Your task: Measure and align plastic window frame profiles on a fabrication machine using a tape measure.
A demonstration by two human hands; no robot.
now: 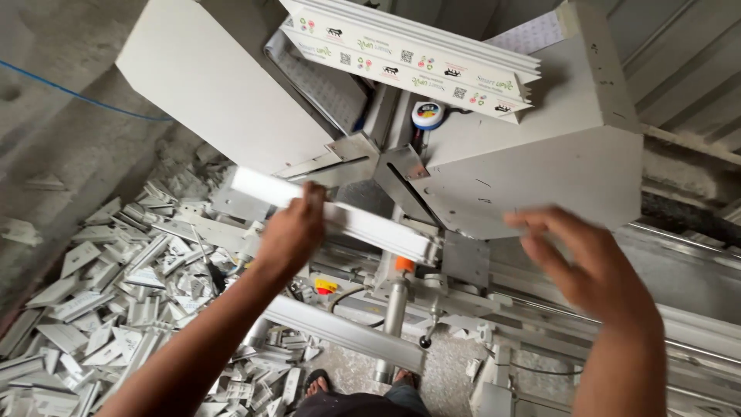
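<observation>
While the left hand closes around a short white plastic window-frame profile, the head view shows that piece lying slantwise on the grey metal machine table, its right end just below the V-shaped cutting slots. At three o'clock the right hand hovers open, fingers spread, holding nothing. Seating the profile looks like the step in hand (a judgement); next it needs squaring against the guide. White offcuts litter eight o'clock.
</observation>
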